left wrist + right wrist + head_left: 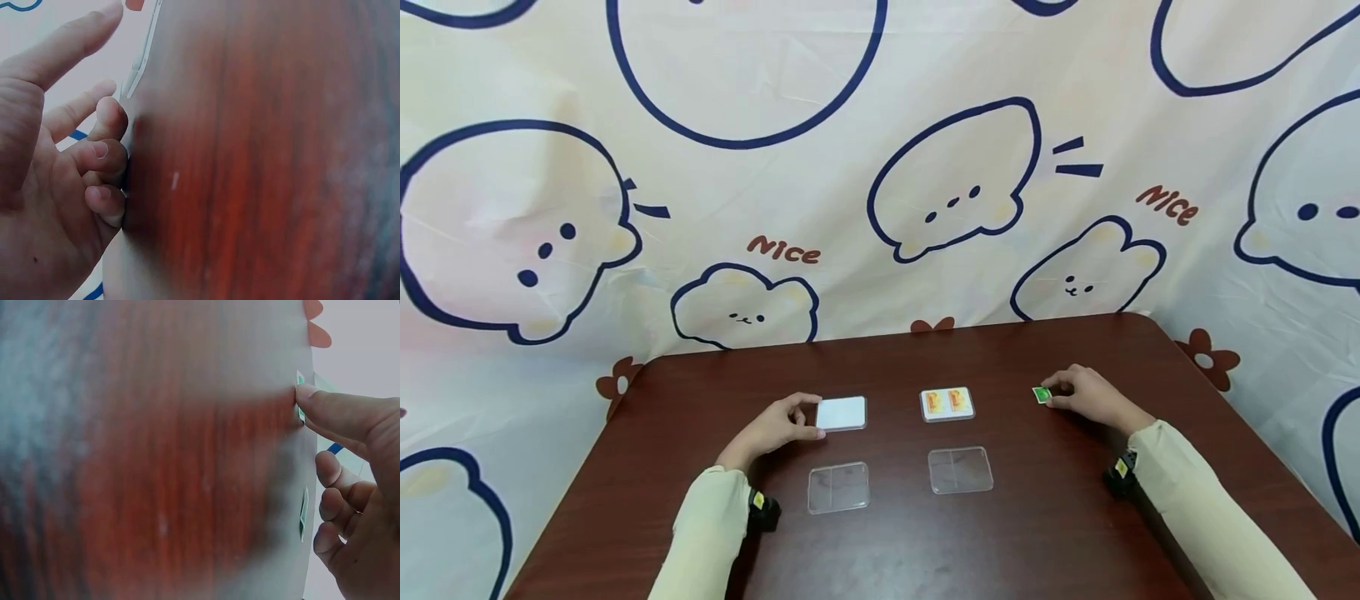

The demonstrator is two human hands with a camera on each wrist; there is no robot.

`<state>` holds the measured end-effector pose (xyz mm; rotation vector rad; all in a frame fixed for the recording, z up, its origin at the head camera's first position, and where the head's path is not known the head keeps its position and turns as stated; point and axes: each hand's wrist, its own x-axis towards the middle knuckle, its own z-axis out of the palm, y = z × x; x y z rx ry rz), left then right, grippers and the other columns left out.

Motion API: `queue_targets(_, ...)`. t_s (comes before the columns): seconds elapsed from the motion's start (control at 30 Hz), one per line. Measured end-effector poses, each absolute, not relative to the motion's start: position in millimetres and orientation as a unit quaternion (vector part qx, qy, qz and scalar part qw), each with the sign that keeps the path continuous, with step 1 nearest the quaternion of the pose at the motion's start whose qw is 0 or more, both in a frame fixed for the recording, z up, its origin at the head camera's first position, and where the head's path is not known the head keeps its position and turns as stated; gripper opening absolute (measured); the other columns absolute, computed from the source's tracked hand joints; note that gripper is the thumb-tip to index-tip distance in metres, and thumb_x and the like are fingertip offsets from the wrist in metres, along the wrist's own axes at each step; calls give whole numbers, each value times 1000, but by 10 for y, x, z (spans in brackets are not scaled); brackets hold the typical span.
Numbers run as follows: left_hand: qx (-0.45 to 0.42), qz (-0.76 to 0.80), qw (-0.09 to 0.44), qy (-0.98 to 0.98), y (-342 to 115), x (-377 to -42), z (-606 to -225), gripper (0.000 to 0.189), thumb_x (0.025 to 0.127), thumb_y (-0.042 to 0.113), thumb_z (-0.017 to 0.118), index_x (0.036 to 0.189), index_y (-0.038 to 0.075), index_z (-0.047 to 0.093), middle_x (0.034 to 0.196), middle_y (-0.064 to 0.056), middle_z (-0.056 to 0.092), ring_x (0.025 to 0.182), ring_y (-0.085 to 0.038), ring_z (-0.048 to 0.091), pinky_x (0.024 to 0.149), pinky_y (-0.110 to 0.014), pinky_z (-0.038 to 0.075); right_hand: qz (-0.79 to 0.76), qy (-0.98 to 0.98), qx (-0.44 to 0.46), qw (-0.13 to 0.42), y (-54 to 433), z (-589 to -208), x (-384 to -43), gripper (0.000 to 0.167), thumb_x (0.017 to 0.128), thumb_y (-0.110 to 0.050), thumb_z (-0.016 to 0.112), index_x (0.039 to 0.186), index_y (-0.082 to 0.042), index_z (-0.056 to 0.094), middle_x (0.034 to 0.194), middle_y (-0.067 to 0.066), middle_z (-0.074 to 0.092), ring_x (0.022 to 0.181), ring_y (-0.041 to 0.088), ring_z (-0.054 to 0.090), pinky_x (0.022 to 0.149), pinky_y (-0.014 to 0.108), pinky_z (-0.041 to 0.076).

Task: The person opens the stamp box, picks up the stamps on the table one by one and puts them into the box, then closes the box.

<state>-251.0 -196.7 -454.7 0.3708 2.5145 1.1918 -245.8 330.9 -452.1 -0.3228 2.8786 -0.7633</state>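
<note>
My left hand (781, 423) grips the left end of a clear, flat case with a white face (841, 413), thumb at the near corner and index finger at the far one. In the left wrist view that hand's other fingers (103, 156) are curled at the tabletop. My right hand (1090, 397) pinches a small green card with a pale border (1041, 395) between thumb and index finger, low over the table. Another thin green piece (304, 514) shows below the fingers in the right wrist view; the hand hides it in the head view.
A second case with two orange-and-yellow pictures (947, 404) lies mid-table. Nearer me are two clear plastic lids or trays, one left (838, 488) and one right (960, 471). The brown table (895, 550) backs onto a printed cloth (850, 192).
</note>
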Motion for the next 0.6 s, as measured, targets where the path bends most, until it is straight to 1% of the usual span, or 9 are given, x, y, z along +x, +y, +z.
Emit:
queue_targets(0.23,124,416,158,887,-1959,-2514,-4558,64,79,25,80,133,7,53,76,-4,47,64,-15,43,58,-28,38,-251,960,-104,63,3303,-4546,-2442,31,89,-20,67,116,-4,68,99,11,58,85,21,47,74,33,40)
queue_targets(0.6,98,400,152,898,-1929,-2524,-4561,64,78,25,81,133,8,54,76,-4,47,64,-15,43,58,-29,37,-257,960,-92,57,3296,-4555,-2432,29,89,-19,68,113,-4,69,92,9,57,81,20,46,70,32,38)
